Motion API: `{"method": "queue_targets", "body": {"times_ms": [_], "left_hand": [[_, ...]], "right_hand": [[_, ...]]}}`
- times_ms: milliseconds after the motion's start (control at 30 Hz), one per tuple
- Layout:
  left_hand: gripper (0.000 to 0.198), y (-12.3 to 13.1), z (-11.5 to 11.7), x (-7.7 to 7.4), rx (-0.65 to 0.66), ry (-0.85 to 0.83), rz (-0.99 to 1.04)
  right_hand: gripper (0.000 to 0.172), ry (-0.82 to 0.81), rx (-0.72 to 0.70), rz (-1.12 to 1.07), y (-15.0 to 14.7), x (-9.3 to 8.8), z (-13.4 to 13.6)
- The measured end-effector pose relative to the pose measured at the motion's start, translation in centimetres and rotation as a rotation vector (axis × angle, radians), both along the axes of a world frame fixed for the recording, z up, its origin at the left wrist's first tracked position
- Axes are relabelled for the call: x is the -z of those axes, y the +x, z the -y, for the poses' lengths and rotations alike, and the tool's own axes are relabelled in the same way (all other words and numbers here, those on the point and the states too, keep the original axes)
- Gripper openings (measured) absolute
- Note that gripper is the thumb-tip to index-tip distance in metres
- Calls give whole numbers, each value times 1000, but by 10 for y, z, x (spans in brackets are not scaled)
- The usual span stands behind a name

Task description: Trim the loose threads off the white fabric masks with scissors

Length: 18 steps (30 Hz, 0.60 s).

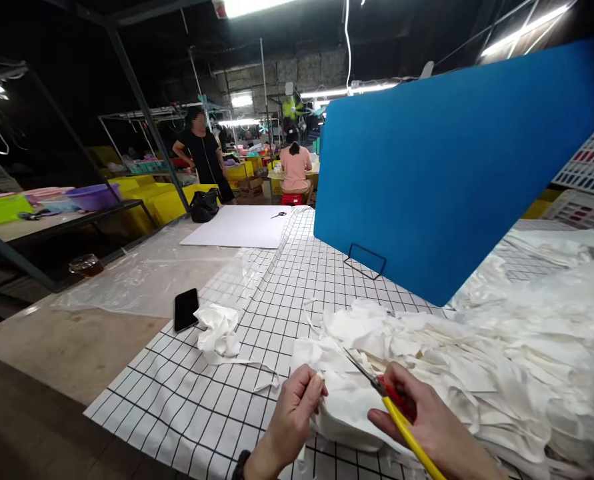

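My left hand (299,407) is closed in a pinch on the edge of a piece of white fabric (349,403) in front of me. In my right hand (421,417) is a pair of scissors (361,368) with one red and one yellow handle. Their blades point up and left, over the cloth and apart from my left fingers. A large heap of white fabric pieces (487,353) spreads to the right of both hands. To the left, a crumpled white piece (219,333) trails a thin strap on the checked cloth.
A black phone (185,309) lies left on the checked tablecloth (177,380). A large blue board (427,167) leans by a black wire stand (365,261). Farther back are a white sheet (237,227), small scissors (279,215), a black bag (205,205) and two people.
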<state>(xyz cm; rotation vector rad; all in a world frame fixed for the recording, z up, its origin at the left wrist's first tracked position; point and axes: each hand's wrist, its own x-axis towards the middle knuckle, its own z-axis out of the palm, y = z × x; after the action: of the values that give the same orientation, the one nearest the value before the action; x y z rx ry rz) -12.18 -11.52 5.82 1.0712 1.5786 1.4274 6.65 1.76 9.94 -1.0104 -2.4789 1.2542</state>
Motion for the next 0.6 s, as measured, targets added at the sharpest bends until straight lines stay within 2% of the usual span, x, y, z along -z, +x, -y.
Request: {"method": "queue_targets", "body": {"times_ms": [33,67,133,167,200,233,267,333,367,433,467,533,600], "left_hand": [[34,1,0,6,-5,-55,-104],[42,3,-1,12,8,-120,-205],[91,7,-4,24,81,-248,-347],[109,8,-7,28,132,-301,-391],[111,7,-9,30,186,-343,-431],[96,3,-12,29,238,-374,-469],[71,-4,-14,25,277,-394,-503],[14,-32,-17,5,292,-407,-573],[6,-52,-19,-10,255,-402,-596],[16,-99,-20,-48,102,-389,-659],[21,-124,-20,-69,-33,-378,-707],[34,-172,-19,-107,-419,-208,-933],[45,-212,-21,-132,-722,-134,-1129]], "right_hand": [[38,-16,17,7,7,2,-2],[39,-24,43,17,14,5,-5],[41,-36,117,31,31,16,-8],[43,-42,161,32,40,22,-9],[44,-47,205,28,48,28,-10],[45,-52,246,26,57,33,-10],[46,-58,279,26,66,37,-11],[46,-76,324,26,81,43,-14],[45,-86,345,25,87,45,-16],[44,-96,376,24,97,48,-20],[43,-94,391,18,99,49,-23],[41,-88,422,-17,97,54,-27],[38,-107,443,-85,84,58,-31]]}}
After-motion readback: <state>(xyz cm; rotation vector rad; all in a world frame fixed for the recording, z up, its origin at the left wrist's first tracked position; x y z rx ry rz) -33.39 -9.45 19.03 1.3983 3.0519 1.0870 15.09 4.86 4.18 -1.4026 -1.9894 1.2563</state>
